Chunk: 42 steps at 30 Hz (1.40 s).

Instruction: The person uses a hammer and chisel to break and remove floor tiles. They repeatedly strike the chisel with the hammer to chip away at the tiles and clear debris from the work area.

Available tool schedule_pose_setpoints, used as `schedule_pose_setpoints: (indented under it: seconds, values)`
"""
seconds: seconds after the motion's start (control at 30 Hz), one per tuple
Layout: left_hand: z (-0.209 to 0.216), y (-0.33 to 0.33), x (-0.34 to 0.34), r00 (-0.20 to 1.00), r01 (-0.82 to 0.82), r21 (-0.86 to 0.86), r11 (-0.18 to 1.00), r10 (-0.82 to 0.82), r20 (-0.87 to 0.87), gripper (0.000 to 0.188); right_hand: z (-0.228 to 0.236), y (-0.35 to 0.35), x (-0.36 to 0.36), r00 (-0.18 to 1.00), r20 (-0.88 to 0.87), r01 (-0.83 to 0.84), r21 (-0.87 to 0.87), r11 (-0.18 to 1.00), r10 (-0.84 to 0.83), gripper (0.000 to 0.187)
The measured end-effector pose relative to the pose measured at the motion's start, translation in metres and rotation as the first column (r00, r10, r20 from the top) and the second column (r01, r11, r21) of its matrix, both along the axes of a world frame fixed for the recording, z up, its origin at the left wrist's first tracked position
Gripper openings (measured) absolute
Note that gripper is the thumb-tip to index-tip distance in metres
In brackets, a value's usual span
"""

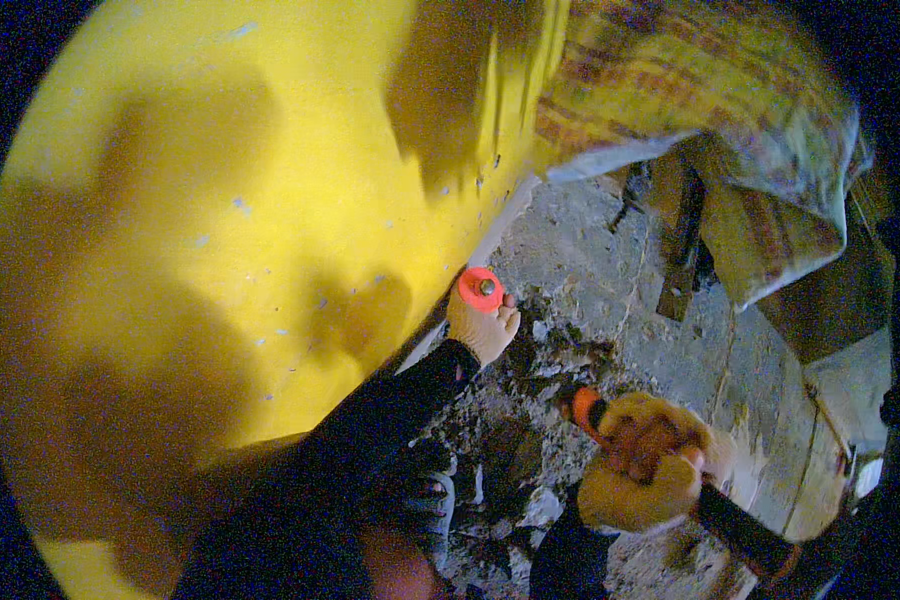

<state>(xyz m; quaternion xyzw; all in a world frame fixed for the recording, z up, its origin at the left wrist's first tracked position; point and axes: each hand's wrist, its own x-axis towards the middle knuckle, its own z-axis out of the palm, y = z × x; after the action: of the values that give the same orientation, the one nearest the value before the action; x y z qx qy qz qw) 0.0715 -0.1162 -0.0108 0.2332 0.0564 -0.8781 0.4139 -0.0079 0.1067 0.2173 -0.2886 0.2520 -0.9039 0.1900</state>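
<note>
My left hand [482,332], in a tan glove, is closed around a chisel at the foot of the yellow wall [300,240]. A round orange guard sits above the fist, with the metal striking end of the chisel [487,287] in its middle. The blade is hidden below the hand. To the lower right, my gloved right hand [645,460] grips the handle of a hammer [588,410]. The orange and black butt sticks out towards the chisel; the dark shaft runs the other way, and its head is lost in shadow. The two hands are apart.
Broken rubble [510,440] lies along the wall's base beside a grey concrete floor [580,250]. A checked blanket [690,90] hangs over something at the upper right, with a dark wooden piece [680,240] below it. A shoe [435,500] shows beneath my left arm.
</note>
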Motion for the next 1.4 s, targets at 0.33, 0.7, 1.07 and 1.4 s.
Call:
schedule_pose_setpoints:
  seconds: [0.33, 0.7, 1.07, 1.4]
  values:
    - [-0.03, -0.014, -0.002, 0.893, 0.025, -0.667, 0.745, 0.283, 0.35, 0.043, -0.163, -0.066, 0.037, 0.914, -0.2, 0.081, 0.943, 0.323, 0.354, 0.02]
    - [-0.035, -0.006, 0.009, 0.987, 0.057, -0.132, 0.99, -0.075, -0.139, 0.041, -0.115, -0.016, 0.037, 0.961, 0.225, -0.277, 0.776, 0.567, 0.162, 0.017]
    - [-0.046, -0.02, 0.005, 0.988, 0.014, -0.589, 0.808, 0.079, 0.132, 0.031, -0.165, -0.064, 0.035, 0.905, -0.054, -0.059, 0.967, 0.248, 0.422, 0.019]
    - [-0.024, -0.01, 0.013, 0.998, 0.014, -0.046, 0.999, -0.017, -0.063, 0.039, -0.15, -0.047, 0.049, 0.999, 0.031, -0.047, 0.816, 0.576, 0.037, 0.018]
